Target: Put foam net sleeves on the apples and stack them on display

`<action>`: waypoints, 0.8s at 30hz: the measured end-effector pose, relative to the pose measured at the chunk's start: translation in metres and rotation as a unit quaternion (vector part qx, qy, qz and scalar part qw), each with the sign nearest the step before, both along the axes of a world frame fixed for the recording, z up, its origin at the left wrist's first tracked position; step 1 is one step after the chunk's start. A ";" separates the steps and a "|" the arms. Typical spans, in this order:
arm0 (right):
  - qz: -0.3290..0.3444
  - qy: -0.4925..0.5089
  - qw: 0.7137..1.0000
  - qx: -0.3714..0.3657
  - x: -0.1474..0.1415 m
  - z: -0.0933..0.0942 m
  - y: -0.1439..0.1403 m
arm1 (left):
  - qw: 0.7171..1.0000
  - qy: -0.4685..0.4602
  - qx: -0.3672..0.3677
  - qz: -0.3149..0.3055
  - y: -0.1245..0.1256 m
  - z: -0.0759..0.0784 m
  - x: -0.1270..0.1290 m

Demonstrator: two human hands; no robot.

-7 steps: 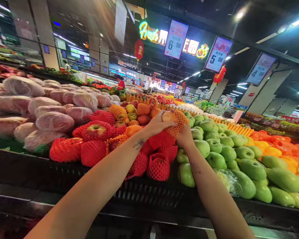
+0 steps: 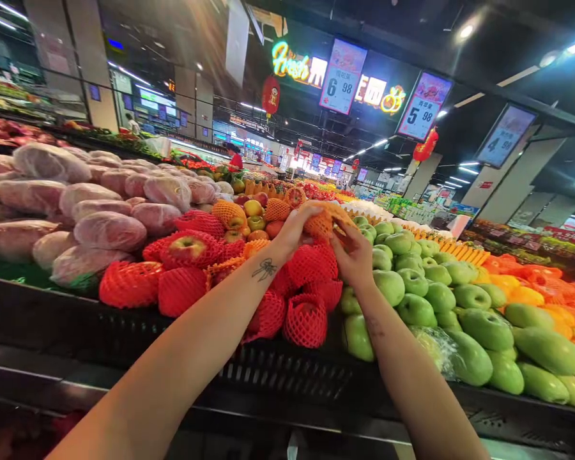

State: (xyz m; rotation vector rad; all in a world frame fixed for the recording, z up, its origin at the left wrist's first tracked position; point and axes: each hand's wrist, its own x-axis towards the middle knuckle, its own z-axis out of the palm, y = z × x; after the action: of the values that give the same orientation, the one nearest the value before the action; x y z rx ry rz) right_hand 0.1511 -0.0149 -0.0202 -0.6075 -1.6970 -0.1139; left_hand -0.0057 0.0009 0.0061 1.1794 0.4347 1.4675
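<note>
- My left hand [image 2: 292, 231] and right hand [image 2: 353, 254] are both up on one fruit in an orange net [image 2: 323, 223], held just above the red-netted pile.
- What's changed from a moment ago: the fruit's pale top was bare then, peeking out of the net. Now I can't see that bare patch; orange mesh covers what shows between my hands.
- My right hand has come up too. It was under the net with the back towards me; now the fingers are raised and curled onto the net's right side.
- Left fingers are wrapped over the net's left and top, closed on it. Right fingers pinch the mesh edge. Both hands are gripping the same thing.
- I read that as the net being drawn up over the fruit, nearly seated, not yet put down.
- Where it is: in the air between my hands, over the seam where red nets [image 2: 306, 319] meet green apples [image 2: 414, 308].
- Counting now. Hands: two, both mine. Fruit in hand: one.
- Red-netted fruit in front: about nine or ten I can pick out.
- Green apples: well over twenty, too many overlapping for an exact count.
- Price signs [image 2: 342, 76] overhead: three.
- Red lanterns [image 2: 269, 96]: two.
- Wrapped pinkish fruit [image 2: 109, 230] at left: roughly fifteen, the back ones blurred.
</note>
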 end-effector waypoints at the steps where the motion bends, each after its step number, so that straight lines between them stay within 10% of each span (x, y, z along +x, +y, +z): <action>1: -0.012 0.018 0.999 0.033 -0.002 0.002 -0.007 | 0.999 -0.032 -0.010 -0.011 0.000 0.002 -0.003; 5: -0.052 0.124 0.989 0.060 -0.005 0.015 -0.027 | 0.991 -0.125 -0.040 -0.009 -0.002 0.010 -0.013; 14: 0.202 0.267 0.887 -0.319 -0.009 0.013 -0.002 | 0.999 -0.001 0.006 -0.054 -0.006 0.003 -0.003; 24: 0.253 0.273 0.842 -0.392 -0.001 0.021 -0.007 | 0.998 0.004 -0.042 -0.040 -0.001 -0.002 -0.003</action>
State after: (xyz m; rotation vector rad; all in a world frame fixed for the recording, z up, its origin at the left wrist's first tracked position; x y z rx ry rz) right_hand 0.1504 -0.0224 0.0004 -0.6682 -1.2315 1.0890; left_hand -0.0089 0.0002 0.0037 1.1230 0.4449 1.3631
